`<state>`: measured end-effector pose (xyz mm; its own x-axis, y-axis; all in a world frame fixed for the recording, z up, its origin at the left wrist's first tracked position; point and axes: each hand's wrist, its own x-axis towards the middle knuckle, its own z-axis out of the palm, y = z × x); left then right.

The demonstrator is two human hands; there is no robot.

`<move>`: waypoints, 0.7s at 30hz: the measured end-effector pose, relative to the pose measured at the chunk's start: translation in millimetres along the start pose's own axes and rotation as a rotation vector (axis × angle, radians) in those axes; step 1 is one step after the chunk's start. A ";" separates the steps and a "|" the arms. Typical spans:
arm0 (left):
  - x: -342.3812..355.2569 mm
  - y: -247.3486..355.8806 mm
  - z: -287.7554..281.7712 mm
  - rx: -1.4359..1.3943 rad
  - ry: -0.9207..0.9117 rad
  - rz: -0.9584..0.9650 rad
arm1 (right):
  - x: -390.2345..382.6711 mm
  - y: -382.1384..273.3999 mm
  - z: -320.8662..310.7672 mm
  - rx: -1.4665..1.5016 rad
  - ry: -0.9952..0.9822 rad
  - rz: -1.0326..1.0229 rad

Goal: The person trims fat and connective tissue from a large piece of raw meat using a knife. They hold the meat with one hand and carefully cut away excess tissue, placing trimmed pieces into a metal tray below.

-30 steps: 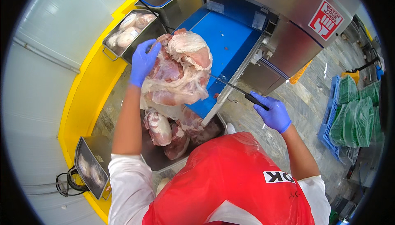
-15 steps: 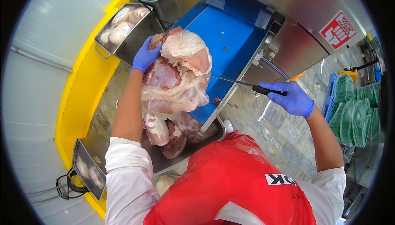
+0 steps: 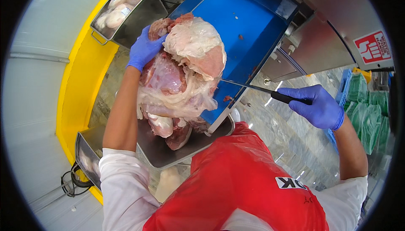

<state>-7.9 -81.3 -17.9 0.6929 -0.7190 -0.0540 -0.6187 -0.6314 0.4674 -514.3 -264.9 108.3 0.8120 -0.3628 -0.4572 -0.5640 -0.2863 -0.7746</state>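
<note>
Knife (image 3: 278, 96) at meat (image 3: 190, 58) — left of centre
Right hand (image 3: 317, 107) grips the knife; left hand (image 3: 145, 50) grips the meat — fingers partly hidden.

Left hand (image 3: 143, 51), upper left of frame: 1 blue-violet glove (image 3: 140, 57), thin, wrist-length. Right hand (image 3: 319, 107), right of frame: 1 glove (image 3: 329, 115), same colour, creased at cuff. Sleeves (image 3: 125, 188), 2: white, short, lower left and lower right. Apron (image 3: 236, 167), 1: glossy red, lower centre; white label (image 3: 291, 183) with black lettering, dark scribbled marks (image 3: 309, 199) below. White cloth (image 3: 241, 221) visible at bottom edge.
</note>
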 end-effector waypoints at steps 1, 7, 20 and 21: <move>1.8 -0.9 1.4 0.003 -0.013 0.009 | -3.0 -1.2 3.3 0.005 0.005 0.002; 13.8 22.8 2.4 0.122 -0.082 0.058 | -33.6 11.6 75.0 0.067 0.147 0.124; 19.7 -2.3 9.2 0.154 -0.036 0.076 | 18.2 83.4 383.3 0.610 0.747 -0.146; 23.2 -4.7 8.1 0.147 -0.036 0.080 | 13.0 82.2 379.3 0.572 0.715 -0.120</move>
<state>8.1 -97.3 -28.4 0.6273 -0.7769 -0.0544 -0.7208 -0.6056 0.3370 -493.2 43.2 -127.1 0.4671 -0.8747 -0.1292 -0.1677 0.0558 -0.9843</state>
